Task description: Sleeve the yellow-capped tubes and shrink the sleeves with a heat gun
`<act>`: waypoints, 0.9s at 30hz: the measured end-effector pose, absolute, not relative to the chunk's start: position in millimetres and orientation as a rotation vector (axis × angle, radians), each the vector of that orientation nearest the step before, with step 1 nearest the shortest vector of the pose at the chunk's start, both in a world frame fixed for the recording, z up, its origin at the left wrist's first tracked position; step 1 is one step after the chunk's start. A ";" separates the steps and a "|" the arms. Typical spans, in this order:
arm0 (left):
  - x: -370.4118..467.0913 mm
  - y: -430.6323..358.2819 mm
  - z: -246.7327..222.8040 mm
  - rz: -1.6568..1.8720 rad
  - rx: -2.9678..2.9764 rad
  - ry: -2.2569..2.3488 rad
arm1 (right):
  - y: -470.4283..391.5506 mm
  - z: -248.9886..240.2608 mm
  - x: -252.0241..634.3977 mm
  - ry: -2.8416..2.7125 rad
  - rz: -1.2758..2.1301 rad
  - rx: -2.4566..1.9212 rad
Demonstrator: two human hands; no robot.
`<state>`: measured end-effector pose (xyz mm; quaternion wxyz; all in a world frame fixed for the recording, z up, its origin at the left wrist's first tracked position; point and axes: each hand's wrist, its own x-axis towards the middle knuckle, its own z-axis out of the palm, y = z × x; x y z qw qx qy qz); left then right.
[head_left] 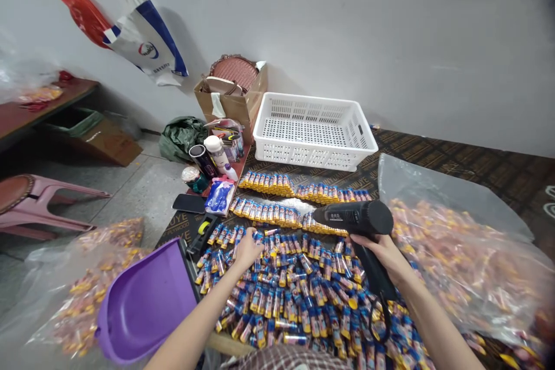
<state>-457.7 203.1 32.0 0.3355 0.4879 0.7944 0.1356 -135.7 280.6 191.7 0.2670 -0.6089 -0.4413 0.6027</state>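
Note:
My right hand (pixel 385 251) is wrapped round the handle of a black hair dryer (pixel 355 217), whose nozzle points left over the stacked rows. A cord loop (pixel 379 318) hangs from its handle end. Among the loose small tubes (pixel 277 300) with blue and yellow ends, my left hand (pixel 249 250) is low, its fingers curled together; what they grip is hidden. Just beyond lie neat rows of the same tubes (pixel 266 211), with another row of tubes (pixel 266 183) behind them.
A white plastic crate (pixel 316 153) stands behind the rows. To the left are a purple dustpan-like scoop (pixel 147 300), a tape dispenser (pixel 203 234), a phone (pixel 188 203) and bottles (pixel 215 150). A clear bag of small pieces (pixel 459 260) fills the right side.

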 end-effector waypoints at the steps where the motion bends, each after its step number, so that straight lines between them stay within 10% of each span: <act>1: -453.4 195.7 28.7 0.349 1.314 2.055 | 279.1 190.9 -137.5 -1.197 1.624 -1.646; 27: -494.7 61.4 12.1 0.836 0.775 2.277 | 222.0 165.2 -248.9 -1.720 1.948 -1.186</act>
